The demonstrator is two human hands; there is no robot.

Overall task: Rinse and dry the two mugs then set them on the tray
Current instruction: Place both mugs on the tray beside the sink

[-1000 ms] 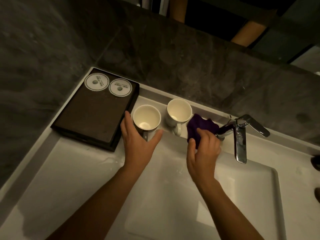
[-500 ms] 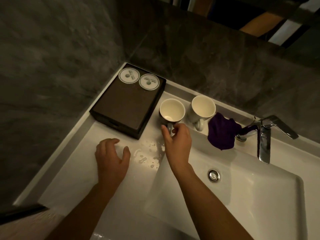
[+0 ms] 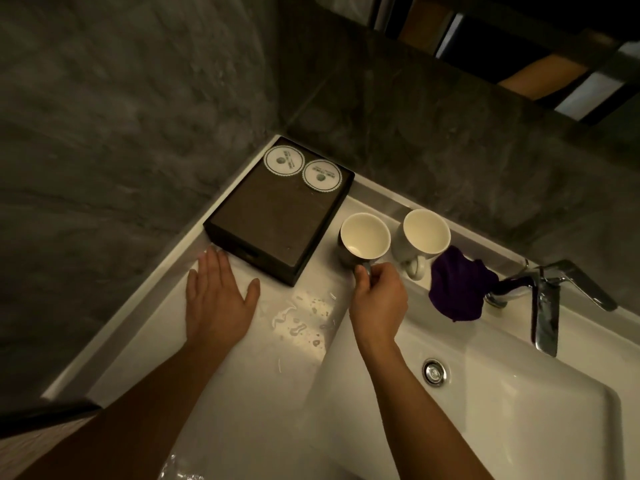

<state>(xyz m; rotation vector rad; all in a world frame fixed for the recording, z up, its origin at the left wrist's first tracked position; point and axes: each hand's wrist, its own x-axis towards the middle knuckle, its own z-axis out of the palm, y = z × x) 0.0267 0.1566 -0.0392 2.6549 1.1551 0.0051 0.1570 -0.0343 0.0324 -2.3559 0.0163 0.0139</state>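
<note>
Two mugs stand upright on the ledge behind the basin. The left mug [image 3: 364, 237] is dark outside and cream inside; my right hand [image 3: 379, 299] pinches its handle. The white mug [image 3: 425, 234] stands just to its right, handle toward me, untouched. A dark brown tray [image 3: 273, 216] sits in the counter's back left corner, with two round paper coasters [image 3: 302, 168] at its far end. My left hand [image 3: 218, 299] rests flat on the white counter, fingers spread, just in front of the tray. A purple cloth [image 3: 457, 289] is draped beside the tap.
A chrome tap [image 3: 547, 303] reaches over the white basin [image 3: 502, 410], whose drain [image 3: 434, 373] lies below it. Water drops [image 3: 301, 323] lie on the counter between my hands. Dark stone walls close the left and back sides.
My right hand left the purple cloth and took the dark mug's handle. My left hand let go of that mug and settled flat on the counter in front of the tray.
</note>
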